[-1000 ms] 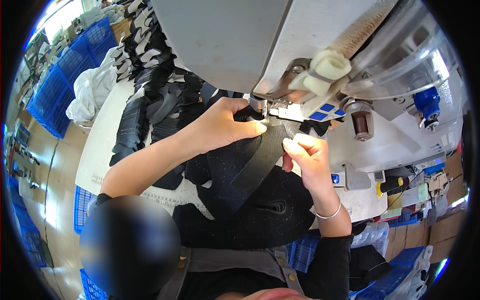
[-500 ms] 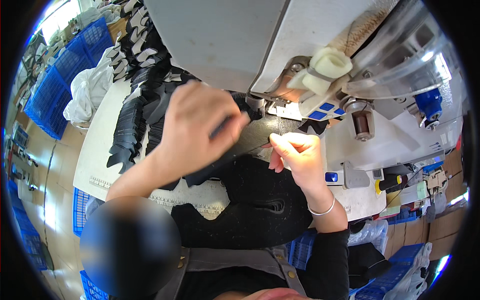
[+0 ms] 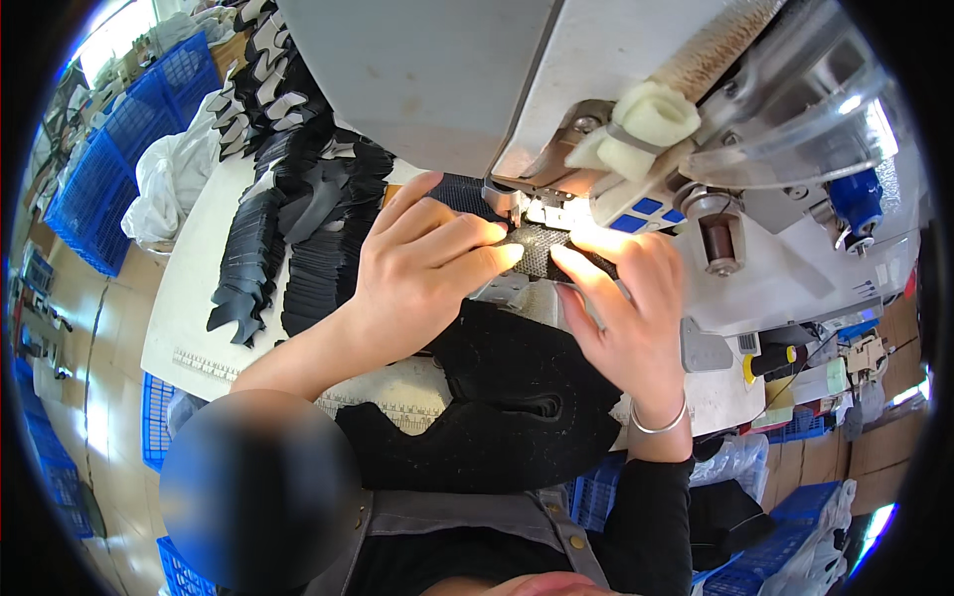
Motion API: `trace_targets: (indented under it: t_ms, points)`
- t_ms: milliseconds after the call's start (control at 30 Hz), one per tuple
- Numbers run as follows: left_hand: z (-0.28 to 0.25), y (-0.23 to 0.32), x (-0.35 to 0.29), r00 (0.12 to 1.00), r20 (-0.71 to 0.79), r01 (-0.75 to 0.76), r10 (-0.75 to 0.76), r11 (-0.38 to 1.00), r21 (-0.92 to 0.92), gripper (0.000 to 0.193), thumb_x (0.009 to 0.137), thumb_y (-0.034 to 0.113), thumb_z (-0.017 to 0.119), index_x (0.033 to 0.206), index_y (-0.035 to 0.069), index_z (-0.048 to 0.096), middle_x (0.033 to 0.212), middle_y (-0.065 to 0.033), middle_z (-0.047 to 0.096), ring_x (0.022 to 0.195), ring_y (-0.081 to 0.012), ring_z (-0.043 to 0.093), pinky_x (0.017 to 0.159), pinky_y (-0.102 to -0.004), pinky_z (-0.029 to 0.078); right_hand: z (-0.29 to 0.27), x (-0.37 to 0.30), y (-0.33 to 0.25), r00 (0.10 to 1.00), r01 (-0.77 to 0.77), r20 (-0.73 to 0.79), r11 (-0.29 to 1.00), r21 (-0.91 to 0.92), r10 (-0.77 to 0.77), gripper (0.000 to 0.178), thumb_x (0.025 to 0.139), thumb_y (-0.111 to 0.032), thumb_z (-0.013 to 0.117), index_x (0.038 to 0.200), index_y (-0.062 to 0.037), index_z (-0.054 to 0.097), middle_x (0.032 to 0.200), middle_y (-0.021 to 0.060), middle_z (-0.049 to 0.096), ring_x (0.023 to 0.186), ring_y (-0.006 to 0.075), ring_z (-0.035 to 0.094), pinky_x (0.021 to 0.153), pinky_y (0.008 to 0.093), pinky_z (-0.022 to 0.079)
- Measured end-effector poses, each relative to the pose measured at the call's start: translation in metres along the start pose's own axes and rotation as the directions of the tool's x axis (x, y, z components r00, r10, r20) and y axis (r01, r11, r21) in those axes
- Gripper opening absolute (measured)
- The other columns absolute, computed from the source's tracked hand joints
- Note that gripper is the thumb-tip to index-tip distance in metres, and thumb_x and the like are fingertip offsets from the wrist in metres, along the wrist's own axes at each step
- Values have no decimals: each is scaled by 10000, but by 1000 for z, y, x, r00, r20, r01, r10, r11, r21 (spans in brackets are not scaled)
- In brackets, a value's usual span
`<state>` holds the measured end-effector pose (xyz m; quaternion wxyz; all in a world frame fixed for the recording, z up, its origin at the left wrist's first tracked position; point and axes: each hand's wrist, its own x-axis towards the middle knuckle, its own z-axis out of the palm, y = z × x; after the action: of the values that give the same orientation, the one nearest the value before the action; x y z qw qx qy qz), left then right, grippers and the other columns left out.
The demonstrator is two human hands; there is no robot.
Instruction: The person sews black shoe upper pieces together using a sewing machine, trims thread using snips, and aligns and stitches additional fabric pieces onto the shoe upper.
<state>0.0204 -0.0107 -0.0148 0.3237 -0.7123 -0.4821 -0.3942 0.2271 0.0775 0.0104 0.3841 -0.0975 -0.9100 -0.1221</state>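
Observation:
A small dark mesh-textured fabric piece lies at the needle area of a sewing machine, lit by the machine's lamp. My left hand pinches its left edge between thumb and forefinger, other fingers raised. From the right, my right hand, with a bangle at the wrist, grips the piece with bent fingers, close to the presser foot. Below both hands a thick black fuzzy cloth with a slot-like fold hangs over the table's front edge. Fingertips hide part of the fabric.
Stacks of black cut pieces cover the table's left side, beside a printed ruler strip. A clear plastic guard and a brown thread bobbin sit at the machine's right. Blue crates and a white bag stand left.
My left hand has come down from above the cloth onto the fabric piece's left edge. My right hand has shifted right and up beside the presser foot; the fabric now lies nearer the needle.

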Motion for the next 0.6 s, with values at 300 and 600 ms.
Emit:
trace_targets:
  t_ms: [300, 600]
  points:
    - [5, -10, 5, 997, -42, 64, -69, 993, -102, 176, 638, -16, 638, 749, 116, 672, 795, 40, 629, 720, -177, 555, 754, -342, 452, 12, 0, 5, 993, 96, -67, 994, 59, -92, 298, 645, -22, 728, 936, -80, 703, 951, 26, 650, 835, 225, 594, 765, 381, 426]
    - [25, -26, -4, 978, -66, 180, -199, 960, -216, 257, 631, -85, 647, 776, 112, 723, 858, 6, 705, 792, -177, 630, 726, -299, 436, 27, 1, -8, 991, 40, -130, 999, 24, -37, 293, 664, -34, 730, 952, -78, 701, 940, 24, 631, 858, 219, 585, 786, 375, 426]
